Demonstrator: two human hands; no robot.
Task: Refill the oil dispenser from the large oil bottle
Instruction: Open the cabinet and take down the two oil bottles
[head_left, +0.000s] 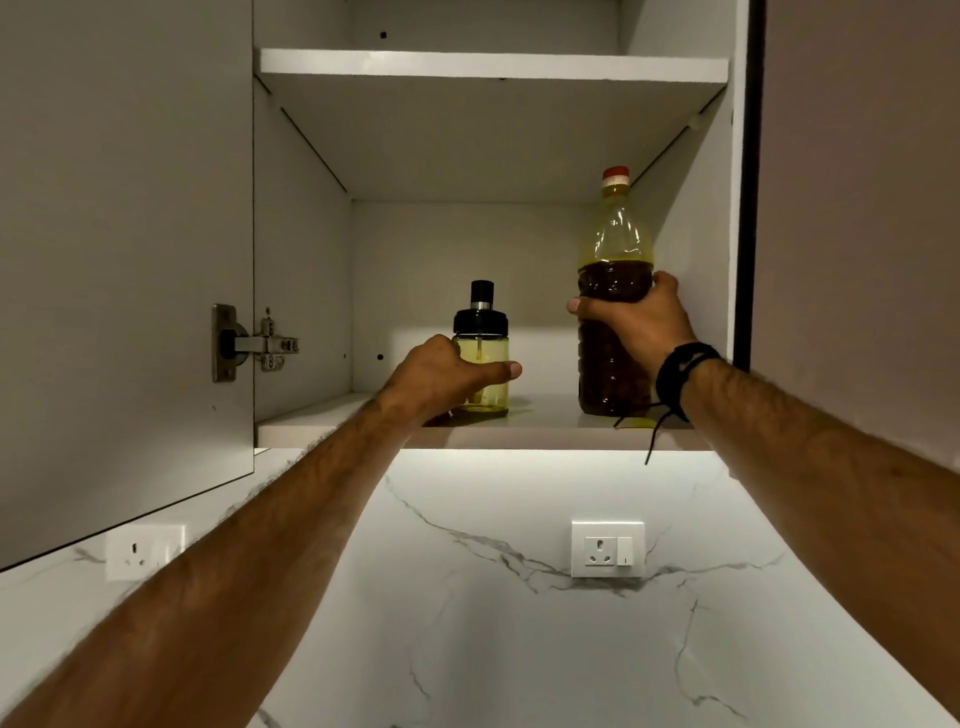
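Both items stand on the bottom shelf (322, 421) of an open wall cabinet. The oil dispenser (482, 332) is a small clear jar with a black lid and pump top, holding little yellowish oil. My left hand (441, 376) wraps around its lower body, thumb stretched across the front. To the right stands the large oil bottle (615, 249), tall clear plastic with a red cap, filled with dark oil up to about two thirds. My right hand (636, 327) is closed around its middle. A black thread band sits on that wrist.
The cabinet door (124, 260) hangs open at the left with its metal hinge (254, 343). An upper shelf (493, 67) lies above. Below is a white marble backsplash (467, 623) with a socket (608, 549) at centre right and another socket (145, 551) at the left.
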